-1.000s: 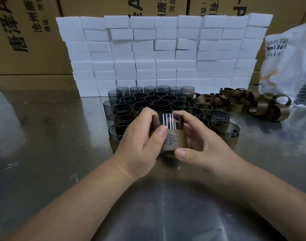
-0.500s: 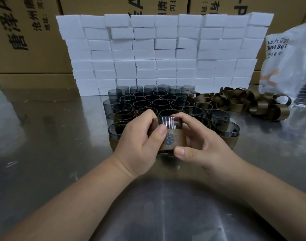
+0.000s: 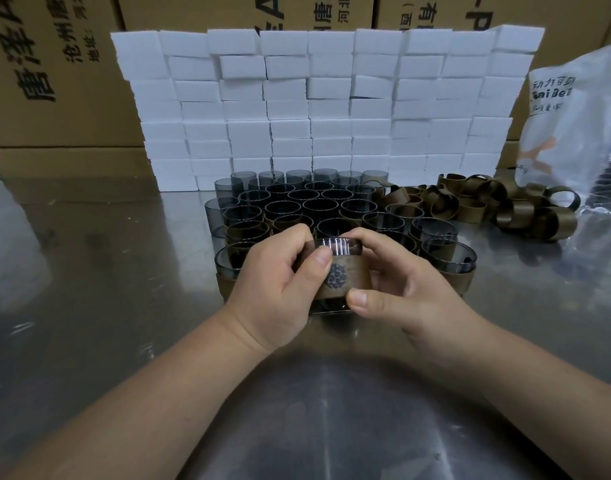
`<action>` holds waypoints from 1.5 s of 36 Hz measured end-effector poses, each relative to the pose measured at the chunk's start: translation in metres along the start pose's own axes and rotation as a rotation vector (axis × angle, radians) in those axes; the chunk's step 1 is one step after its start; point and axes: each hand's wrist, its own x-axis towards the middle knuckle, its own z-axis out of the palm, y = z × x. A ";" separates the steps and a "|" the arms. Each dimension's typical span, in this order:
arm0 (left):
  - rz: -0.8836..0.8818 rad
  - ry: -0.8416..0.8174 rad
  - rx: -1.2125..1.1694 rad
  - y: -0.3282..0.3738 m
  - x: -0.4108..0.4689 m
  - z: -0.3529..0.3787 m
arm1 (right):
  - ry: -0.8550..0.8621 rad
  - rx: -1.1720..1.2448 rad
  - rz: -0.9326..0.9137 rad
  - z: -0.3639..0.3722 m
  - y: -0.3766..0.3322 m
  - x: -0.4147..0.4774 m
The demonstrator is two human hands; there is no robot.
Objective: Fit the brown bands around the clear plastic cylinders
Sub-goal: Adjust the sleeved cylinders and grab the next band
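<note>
**Seating a band on the cylinder in hand**

We hold one clear cylinder [image 3: 333,247] up in front of us, just above the steel table [image 3: 89,289], with a brown band [image 3: 338,277] wrapped round its middle. Our left hand [image 3: 280,289] pinches it from the left, thumb pressed on the band's face beside the dark printed mark, fingers curled over the rim. Our right hand [image 3: 401,292] pinches from the other side, thumb under the band's lower edge, fingers over the top. We grip from both sides, we judge, so the band can be nudged level without the smooth plastic slipping round.

A strip of clear wall shows above the band and a darker one below, so it sits roughly mid-height; whether its ends are joined behind, we cannot tell.

Just behind our hands stands the cluster of cylinders [image 3: 318,206], the nearer ones already banded, the far rows bare. The loose bands [image 3: 487,202] lie heaped to the right, within easy reach of the right hand. A wall of white blocks [image 3: 318,105] closes the back.
</note>
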 end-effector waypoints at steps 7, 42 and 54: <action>0.012 -0.003 -0.003 0.000 0.000 0.000 | -0.003 -0.012 -0.015 0.000 0.000 0.000; 0.038 0.009 -0.021 -0.005 0.000 0.001 | 0.031 -0.017 0.029 0.001 0.001 0.000; 0.087 0.003 -0.064 -0.010 -0.005 0.003 | 0.038 -0.142 0.005 0.002 0.001 0.000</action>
